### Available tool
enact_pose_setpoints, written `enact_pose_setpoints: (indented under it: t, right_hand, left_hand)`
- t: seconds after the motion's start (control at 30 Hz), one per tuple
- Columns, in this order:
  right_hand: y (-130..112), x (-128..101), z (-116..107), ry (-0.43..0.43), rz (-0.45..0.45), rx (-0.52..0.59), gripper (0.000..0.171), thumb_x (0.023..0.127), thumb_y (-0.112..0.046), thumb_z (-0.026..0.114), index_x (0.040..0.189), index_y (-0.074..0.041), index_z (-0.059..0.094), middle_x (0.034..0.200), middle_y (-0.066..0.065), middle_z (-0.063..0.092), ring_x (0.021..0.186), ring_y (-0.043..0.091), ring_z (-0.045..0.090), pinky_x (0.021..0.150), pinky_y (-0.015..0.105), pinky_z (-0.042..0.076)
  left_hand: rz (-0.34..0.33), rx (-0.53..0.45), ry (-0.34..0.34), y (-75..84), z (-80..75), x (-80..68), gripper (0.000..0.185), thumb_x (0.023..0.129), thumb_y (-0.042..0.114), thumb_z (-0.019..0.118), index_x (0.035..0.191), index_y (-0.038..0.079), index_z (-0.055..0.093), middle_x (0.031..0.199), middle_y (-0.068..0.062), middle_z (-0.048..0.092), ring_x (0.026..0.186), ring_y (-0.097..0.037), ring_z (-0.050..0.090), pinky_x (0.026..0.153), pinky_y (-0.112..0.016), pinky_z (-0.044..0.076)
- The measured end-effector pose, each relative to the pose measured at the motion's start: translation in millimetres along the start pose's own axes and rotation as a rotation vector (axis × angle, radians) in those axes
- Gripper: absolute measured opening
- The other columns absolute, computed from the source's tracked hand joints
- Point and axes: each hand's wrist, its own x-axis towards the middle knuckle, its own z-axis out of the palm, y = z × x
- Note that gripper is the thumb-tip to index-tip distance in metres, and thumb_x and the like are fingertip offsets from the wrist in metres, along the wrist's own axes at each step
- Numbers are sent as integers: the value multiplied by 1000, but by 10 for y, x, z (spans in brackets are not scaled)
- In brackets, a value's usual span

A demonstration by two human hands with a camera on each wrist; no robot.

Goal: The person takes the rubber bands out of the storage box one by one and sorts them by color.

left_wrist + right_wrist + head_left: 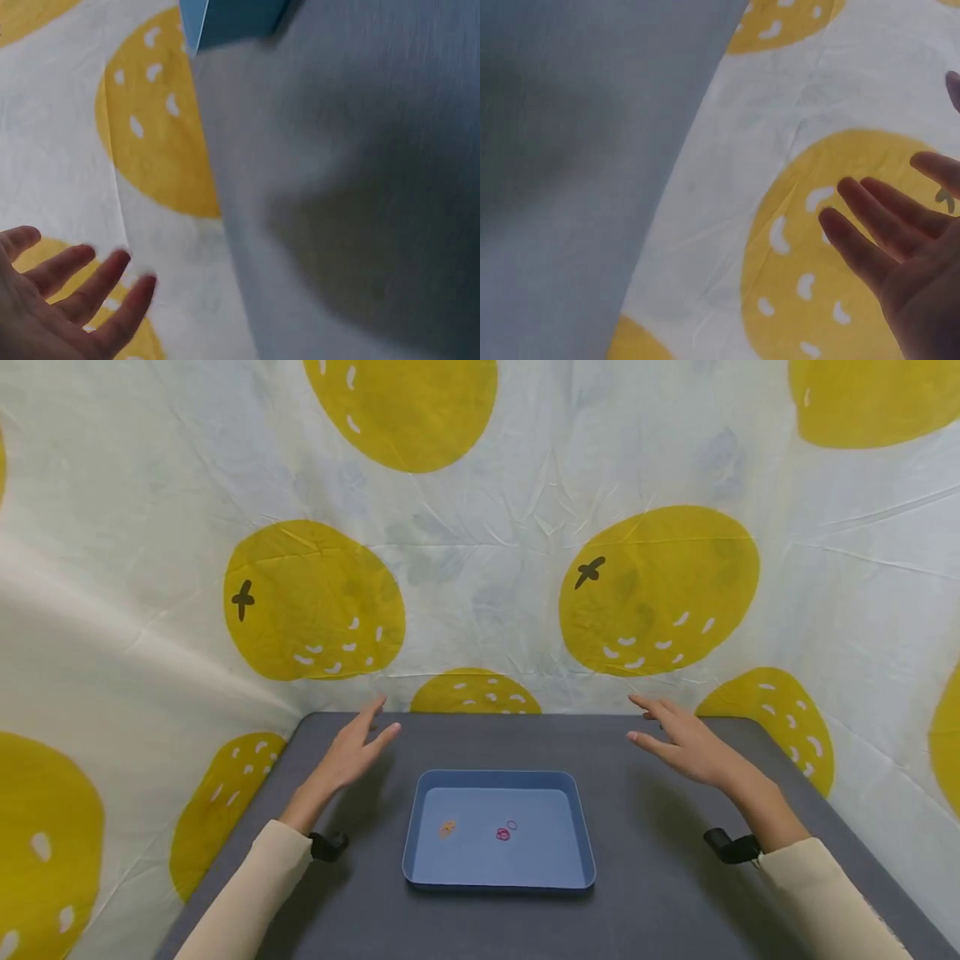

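Observation:
A shallow blue tray (420, 827) sits in the middle of the dark grey table (645, 893). Inside it lie an orange rubber band (447, 828), a pink one (502, 834) and a small dark one (512, 825). My left hand (358, 747) hovers above the table beyond the tray's far left corner, fingers straight, holding nothing. My right hand (678, 739) hovers beyond the far right corner, also with straight fingers and empty. In the left wrist view, spread fingers (75, 292) and a tray corner (232, 19) show. In the right wrist view, the straight fingers (885, 225) are seen against the cloth.
A white cloth printed with big yellow fruits (660, 589) hangs behind and around the table on three sides. Black wrist-camera mounts (731, 846) sit on both cream sleeves. Bare tabletop lies left, right and in front of the tray.

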Motion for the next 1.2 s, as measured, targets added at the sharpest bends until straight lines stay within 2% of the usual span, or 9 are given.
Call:
enact_pose_setpoints:
  t: [0.13,0.33,0.43,0.57,0.73,0.87,1.03,1.13,1.2]
  right_hand:
    - [-69,-27,132,5,-35,38,71,106,-38,59,162,-5,32,152,25,46,130,44,57,102,66,49]
    - [-167,-2,328,-10,-57,144,64,106,-34,61,159,-7,38,136,19,61,117,35,65,97,58,55]
    - [-222,8,421,-25,-61,178,63,105,-34,61,158,-8,40,134,16,63,116,31,66,97,54,56]
    - [-289,4,532,-40,-74,210,60,105,-33,62,157,-9,43,131,13,64,113,26,67,96,51,57]
    - [-390,30,654,-77,-102,254,57,106,-33,61,155,-10,46,130,11,66,111,23,69,95,45,58]
    - [-479,74,737,-119,-116,290,56,106,-35,61,154,-11,47,129,9,67,111,22,69,96,41,58]
    - [-578,133,811,-143,-119,310,55,105,-37,61,153,-12,50,129,10,68,112,21,69,96,40,57]
    - [-647,183,853,-155,-126,327,55,105,-39,61,152,-13,51,130,12,69,111,20,69,95,37,58]
    - [-696,223,877,-164,-133,340,54,105,-40,62,151,-14,52,130,12,69,111,19,69,94,35,58]
  left_hand:
    - [-12,-121,-5,14,167,-96,71,106,58,47,165,23,27,155,-19,50,124,-40,62,93,-56,56]
    - [-55,-212,-66,-3,380,-184,61,106,55,50,159,26,41,148,-16,57,122,-36,65,87,-44,60]
    - [-76,-246,-93,-9,477,-209,59,106,53,53,157,26,44,146,-15,59,109,-30,70,75,-36,61]
    - [-84,-270,-106,-7,578,-239,56,105,49,56,155,26,48,141,-15,62,85,-21,70,62,-35,59]
    - [-90,-280,-124,-7,659,-307,53,106,43,57,155,25,48,137,-13,64,72,-19,66,56,-37,57]
    - [-90,-275,-150,-3,729,-337,57,107,41,56,160,26,41,140,-14,63,73,-20,65,55,-33,56]
    - [-78,-279,-155,35,828,-302,61,107,39,57,162,29,36,149,-19,56,93,-27,71,62,-33,57]
    - [-73,-269,-152,39,869,-305,61,107,38,56,163,25,35,153,-22,52,116,-35,68,78,-43,61]
    - [-78,-260,-162,32,883,-313,61,108,38,55,164,24,33,156,-23,49,127,-41,62,92,-53,58]
